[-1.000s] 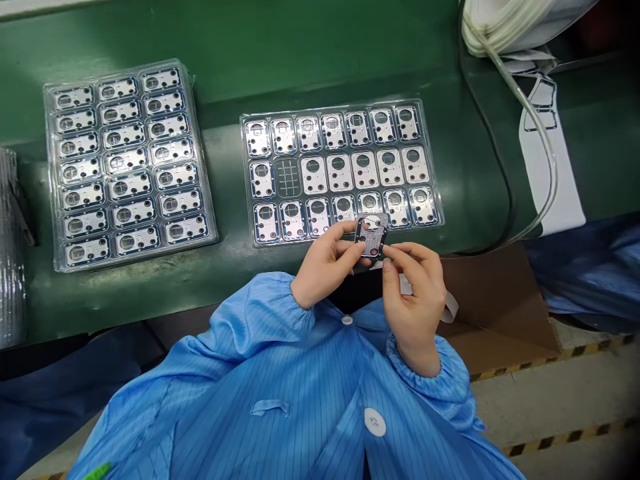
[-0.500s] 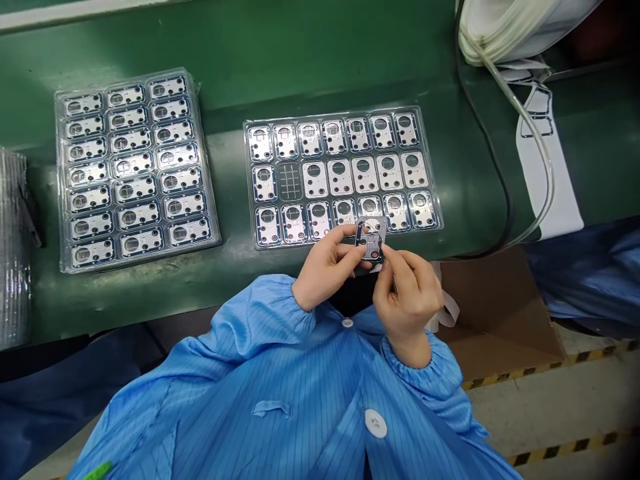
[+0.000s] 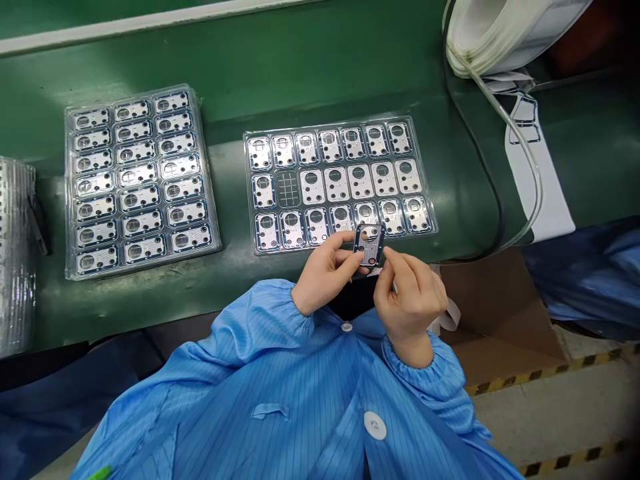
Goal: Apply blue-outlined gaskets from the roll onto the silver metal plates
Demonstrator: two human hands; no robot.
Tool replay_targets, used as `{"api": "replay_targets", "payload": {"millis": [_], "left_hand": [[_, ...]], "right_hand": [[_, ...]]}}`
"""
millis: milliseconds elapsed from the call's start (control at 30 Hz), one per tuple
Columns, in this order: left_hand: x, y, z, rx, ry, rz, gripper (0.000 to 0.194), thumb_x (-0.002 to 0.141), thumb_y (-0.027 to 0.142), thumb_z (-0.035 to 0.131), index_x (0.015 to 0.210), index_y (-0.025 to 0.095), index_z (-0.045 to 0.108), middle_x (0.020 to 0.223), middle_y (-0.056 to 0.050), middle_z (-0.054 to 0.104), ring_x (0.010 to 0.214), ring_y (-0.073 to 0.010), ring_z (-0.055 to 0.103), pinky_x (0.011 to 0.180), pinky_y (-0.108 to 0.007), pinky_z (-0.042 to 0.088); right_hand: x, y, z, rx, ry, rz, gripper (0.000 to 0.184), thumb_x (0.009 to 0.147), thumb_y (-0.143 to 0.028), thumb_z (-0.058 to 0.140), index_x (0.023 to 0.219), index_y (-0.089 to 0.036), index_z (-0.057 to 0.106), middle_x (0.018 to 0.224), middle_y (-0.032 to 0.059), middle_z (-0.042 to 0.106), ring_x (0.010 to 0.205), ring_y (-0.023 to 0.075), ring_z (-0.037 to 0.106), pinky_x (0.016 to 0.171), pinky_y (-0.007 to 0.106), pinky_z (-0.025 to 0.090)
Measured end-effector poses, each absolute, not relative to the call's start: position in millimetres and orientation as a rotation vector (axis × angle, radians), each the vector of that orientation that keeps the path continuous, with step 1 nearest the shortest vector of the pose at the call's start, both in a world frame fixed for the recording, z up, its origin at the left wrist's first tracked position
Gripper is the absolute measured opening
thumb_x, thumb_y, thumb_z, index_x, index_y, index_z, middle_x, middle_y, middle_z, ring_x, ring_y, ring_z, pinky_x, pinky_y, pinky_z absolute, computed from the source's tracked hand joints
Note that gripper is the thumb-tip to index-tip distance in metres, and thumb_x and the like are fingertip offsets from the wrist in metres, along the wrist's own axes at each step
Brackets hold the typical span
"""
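Observation:
My left hand [image 3: 327, 272] grips a small rectangular panel [image 3: 371, 247] between thumb and fingers. The panel has a dark blue border, a greyish face and round holes, and it is held above the near edge of a clear plastic tray [image 3: 287, 189]. Rows of similar white-faced panels lie in that tray, and one pocket in its middle row shows only a grid bottom. Close to the panel's right edge is my right hand [image 3: 410, 293], thumb and index finger pinched together. Anything between those fingertips is too small to make out.
A stack of filled trays [image 3: 143, 179] stands at left, with another clear plastic stack [image 3: 17, 260] at the far left. On the right are a roll of white material [image 3: 510, 37], a hanging label strip [image 3: 543, 180], cables and a cardboard box [image 3: 495, 300].
My right fingertips have drawn slightly away from the panel's right edge. The panel has turned a little in my left hand, and the whole view has shifted slightly.

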State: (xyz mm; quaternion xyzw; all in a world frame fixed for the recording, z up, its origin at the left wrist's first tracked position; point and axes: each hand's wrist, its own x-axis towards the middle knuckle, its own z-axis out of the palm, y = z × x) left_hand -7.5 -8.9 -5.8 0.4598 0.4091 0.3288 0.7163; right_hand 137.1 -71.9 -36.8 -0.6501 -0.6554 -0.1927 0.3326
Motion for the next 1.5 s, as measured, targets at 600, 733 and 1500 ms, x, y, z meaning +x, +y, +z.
{"api": "replay_targets", "payload": {"millis": [600, 733, 1500], "left_hand": [[-12.0, -9.9, -7.5, 1.007, 0.837, 0.729, 0.044, 0.085, 0.033, 0.068, 0.122, 0.013, 0.055, 0.068, 0.0, 0.065, 0.066, -0.0131, 0.067, 0.055, -0.019, 0.042], [-13.2, -9.9, -6.6, 1.0, 0.832, 0.724, 0.045, 0.085, 0.033, 0.068, 0.123, 0.012, 0.055, 0.068, 0.0, 0.065, 0.065, -0.0125, 0.066, 0.054, -0.019, 0.043], [-8.2, -17.2, -13.9, 1.2, 0.918, 0.77, 0.037, 0.091, 0.025, 0.058, 0.127, 0.015, 0.056, 0.079, -0.004, 0.071, 0.075, -0.0151, 0.07, 0.068, -0.024, 0.05]], "right_hand": [[145.6, -47.0, -23.4, -1.484, -1.163, 0.72, 0.025, 0.09, -0.044, 0.064, 0.09, -0.02, 0.073, 0.059, -0.0037, 0.06, 0.053, 0.0118, 0.055, 0.053, 0.026, 0.049], [143.6, -45.0, -21.6, -1.491, -1.152, 0.651, 0.023, 0.09, -0.041, 0.064, 0.098, -0.02, 0.073, 0.064, -0.0026, 0.064, 0.053, 0.0116, 0.057, 0.053, 0.026, 0.05], [139.7, -49.4, -16.5, -1.307, -1.372, 0.174, 0.003, 0.084, -0.02, 0.07, 0.086, -0.022, 0.07, 0.1, 0.0037, 0.066, 0.093, 0.0199, 0.066, 0.082, 0.041, 0.057]]}}
